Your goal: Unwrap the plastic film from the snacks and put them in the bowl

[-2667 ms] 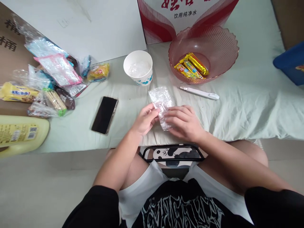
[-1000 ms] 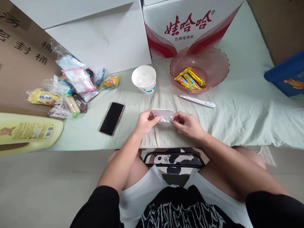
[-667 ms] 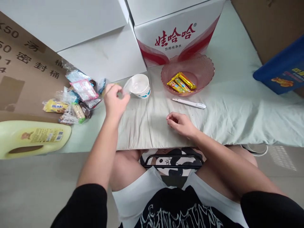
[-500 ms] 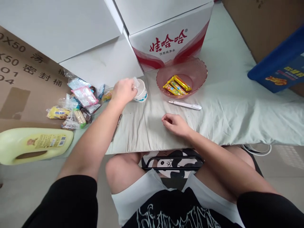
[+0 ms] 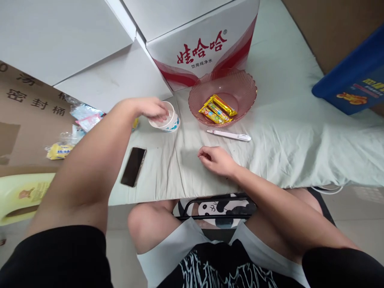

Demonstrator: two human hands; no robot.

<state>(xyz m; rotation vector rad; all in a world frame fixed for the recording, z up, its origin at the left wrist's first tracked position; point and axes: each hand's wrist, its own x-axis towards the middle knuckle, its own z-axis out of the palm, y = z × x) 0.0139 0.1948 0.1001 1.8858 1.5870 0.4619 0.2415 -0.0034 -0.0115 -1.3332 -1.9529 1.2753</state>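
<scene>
We've our L hand (image 5: 153,110) palm down over the white paper cup (image 5: 171,125), fingers bent & dipped past its rim; they're blurred & hidden from below, so we can't tell how wide they're spread or if they pinch anything. Cup stands on the pale green cloth (image 5: 288,132), blue print on its side; clock dirs run from it, 12 being away from us. Our R hand (image 5: 218,161) lies on the cloth at abt 4 o'clock, half curled w/ a gap betw. thumb & fingers, nothing seen in its grasp. Phone (image 5: 133,167), dark screen up, at 7. Pink ribbed bowl (image 5: 245,99) at 2, w/ yellow-wrapped snacks (image 5: 217,109) lying in it; slim white tool (image 5: 229,135) at 3–4, just below the bowl's near rim. White-&-red carton (image 5: 204,52) at 1, behind the bowl. Pkt heap (image 5: 85,116) at 9, partly covered by our L arm (image 5: 100,152); pale yellow jug (image 5: 27,190) at 8, likewise. Blue container (image 5: 354,80) well apart, just above 3.
</scene>
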